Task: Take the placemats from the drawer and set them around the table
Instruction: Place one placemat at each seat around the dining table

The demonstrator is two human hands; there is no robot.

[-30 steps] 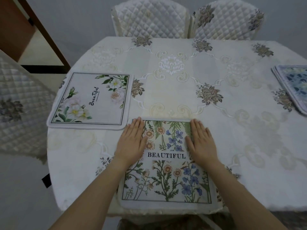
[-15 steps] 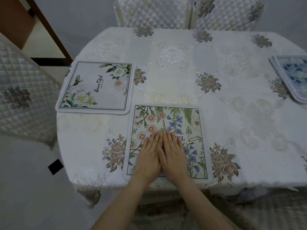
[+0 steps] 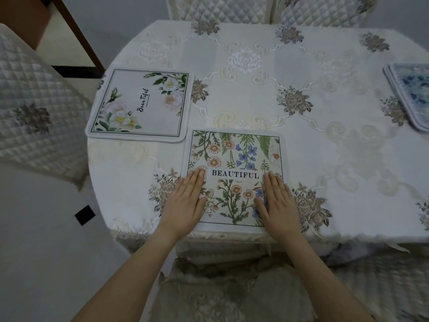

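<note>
Left hand [image 3: 185, 203]: flat, palm down, fingers extended and held together, pointing away from the person. It rests on the left margin of the wildflower placemat [image 3: 234, 177], with its outer edge overlapping onto the tablecloth [image 3: 255, 94]. The thumb is spread inward toward the mat's centre. Nothing is gripped.

Right hand [image 3: 277, 203]: same pose, mirrored. Palm down, fingers straight and together, thumb spread inward, resting on the right margin of the same mat. Nothing is gripped.

Both forearms enter from the lower edge of the view and converge slightly toward the mat. The hands are apart, with the printed word "BEAUTIFUL" visible between the fingertips.

Wildflower placemat: lies flat at the near edge of the table [image 3: 130, 233], directly in front of the person, with its near border at the table's edge.

White-flower placemat [image 3: 141, 105]: lies flat on the table's left side, beyond and left of the wildflower mat. Their nearest corners are just beside each other; contact cannot be determined.

Blue placemats [image 3: 411, 94]: a small stack at the right edge of the view, partly cut off, well apart from both hands.

Quilted chairs: one at left [image 3: 34, 108], two at the far side [image 3: 222, 8].
</note>
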